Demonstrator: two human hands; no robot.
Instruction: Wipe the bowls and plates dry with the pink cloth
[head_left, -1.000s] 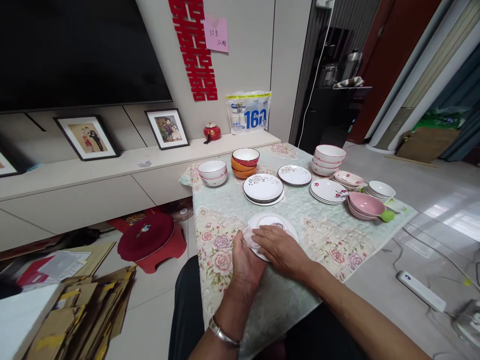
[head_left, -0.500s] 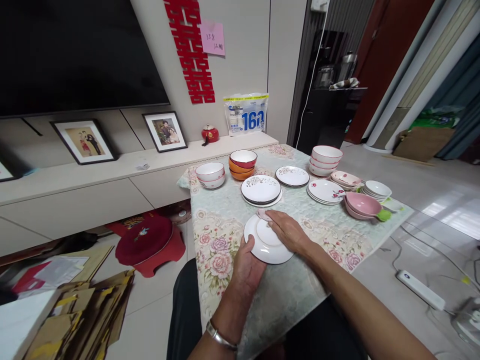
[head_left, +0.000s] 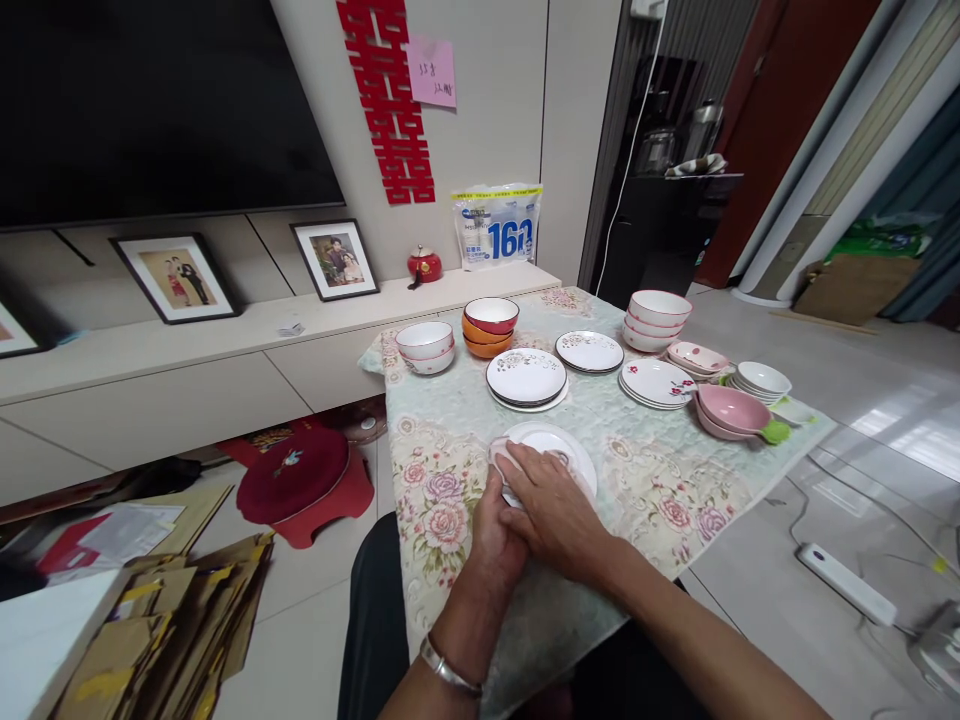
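Note:
A white plate [head_left: 559, 437], its underside facing up, is held over the near part of the table. My left hand [head_left: 496, 535] grips its left edge from below, with the wrist wearing a silver bangle. Across the plate lies my right hand [head_left: 551, 500], pressing a pale pinkish cloth [head_left: 504, 453] that shows only in part beyond the fingers. The two hands overlap at the plate's left side. Just beyond stand a stack of dark-rimmed plates [head_left: 526, 375] and another dark-rimmed plate [head_left: 589, 350].
On the floral tablecloth [head_left: 442, 500] are white bowls [head_left: 425, 345], orange and red bowls [head_left: 490, 325], pink-rimmed bowls [head_left: 657, 318], flower plates [head_left: 656, 382], pink leaf-shaped dishes [head_left: 733, 410] and small white bowls [head_left: 761, 380]. A red stool [head_left: 300, 480] and flattened cardboard [head_left: 165, 630] are at left.
My right hand has moved with the cloth from the plate's far right to its left edge, now overlapping my left hand. The plate has shifted slightly right.

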